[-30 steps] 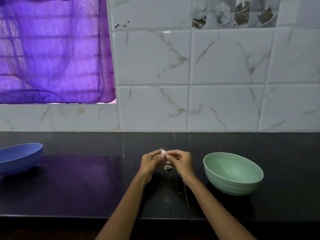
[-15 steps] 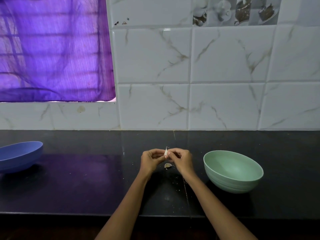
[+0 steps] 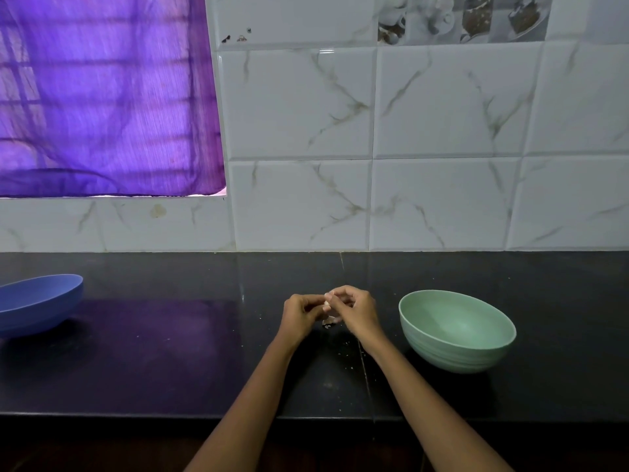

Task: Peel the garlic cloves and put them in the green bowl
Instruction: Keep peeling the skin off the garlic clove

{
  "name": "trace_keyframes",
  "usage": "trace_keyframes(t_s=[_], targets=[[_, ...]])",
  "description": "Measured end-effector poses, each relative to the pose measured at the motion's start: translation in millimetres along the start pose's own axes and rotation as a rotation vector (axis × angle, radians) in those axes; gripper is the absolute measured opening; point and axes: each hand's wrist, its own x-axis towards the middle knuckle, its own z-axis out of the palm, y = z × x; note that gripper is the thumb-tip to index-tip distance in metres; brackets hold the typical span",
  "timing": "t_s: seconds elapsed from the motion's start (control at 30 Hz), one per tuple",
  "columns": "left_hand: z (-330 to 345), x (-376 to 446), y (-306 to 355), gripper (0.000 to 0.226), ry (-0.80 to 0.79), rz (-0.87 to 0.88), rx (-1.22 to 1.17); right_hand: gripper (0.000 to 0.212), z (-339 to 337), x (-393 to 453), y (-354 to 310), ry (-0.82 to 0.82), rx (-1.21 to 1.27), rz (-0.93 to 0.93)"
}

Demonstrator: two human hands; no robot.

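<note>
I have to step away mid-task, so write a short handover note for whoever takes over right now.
Left hand and right hand: together above the counter, both pinching one garlic clove, mid-peel.
Green bowl: right of the hands, looks empty.
A pale scrap, skin or clove, lies on the counter below the hands.
Blue bowl: far left; contents hidden.
Done: no clove in the green bowl.
Left: finish peeling this clove, drop it in the green bowl, check the scrap.
</note>
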Motion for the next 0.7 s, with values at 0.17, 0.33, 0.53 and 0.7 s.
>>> trace_keyframes(t_s=[0.17,0.33,0.53,0.7], targets=[[2,0,1,0.021,0.001,0.035,0.016,0.008,-2,-1,-4,0.060,0.176,0.075],[10,-1,2,0.033,-0.093,0.031,0.267,0.016,2,0,-4,0.081,0.166,0.084],[21,-3,14,0.046,-0.015,-0.109,-0.005,0.026,8,2,0,0.128,0.127,0.089],[15,-1,29,0.045,-0.103,-0.472,-0.555,0.012,6,-3,-13,0.149,-0.103,-0.165]])
